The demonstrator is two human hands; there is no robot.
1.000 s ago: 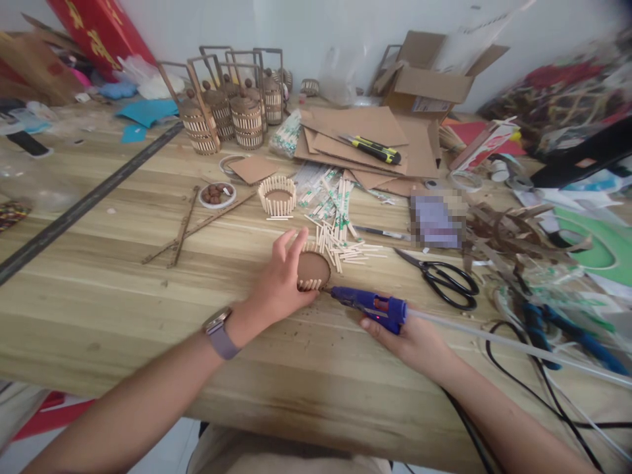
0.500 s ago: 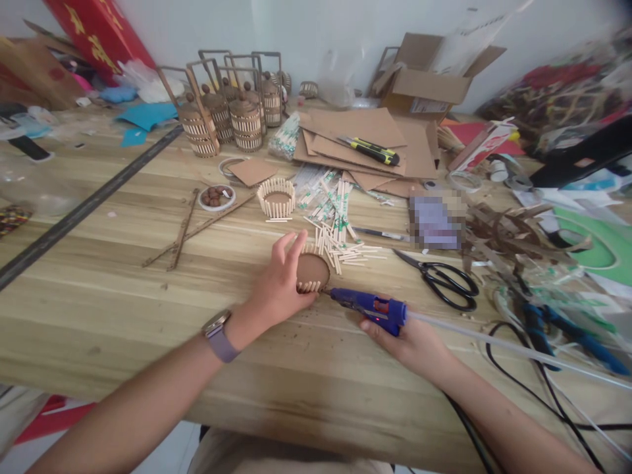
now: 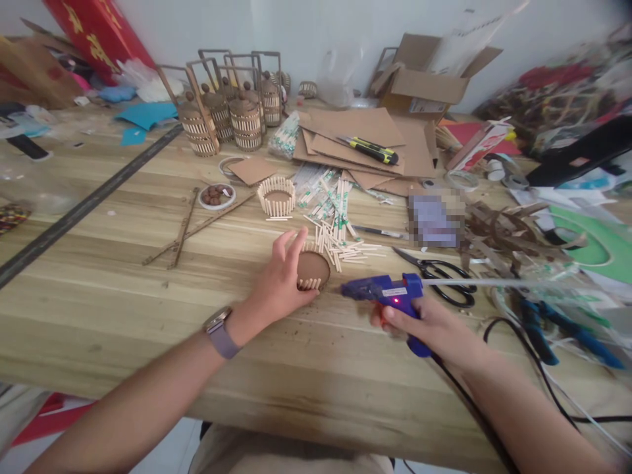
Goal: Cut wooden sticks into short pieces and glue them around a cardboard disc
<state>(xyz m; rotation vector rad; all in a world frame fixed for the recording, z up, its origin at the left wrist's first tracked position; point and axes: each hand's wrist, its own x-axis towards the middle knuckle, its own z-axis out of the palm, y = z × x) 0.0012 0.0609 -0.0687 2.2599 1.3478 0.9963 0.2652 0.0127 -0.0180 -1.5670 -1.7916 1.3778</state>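
My left hand, with a watch on its wrist, holds a round brown cardboard base on the table. Its thumb lies at the near rim beside a short row of upright sticks; the hand hides the base's left side. In my right hand is a blue glue gun, its red light on and a long glue stick out of its back. The nozzle points left, a little apart from the base's rim. Loose short wooden sticks lie just behind the base.
A ring of upright sticks and a bowl of brown beads stand farther back. Black scissors and blue-handled pliers lie to the right. Finished lantern-like pieces, cardboard sheets and a utility knife are behind.
My right hand has drawn the glue gun back to the right, off the base's rim, and turned it more upright. The left hand and base have barely moved.
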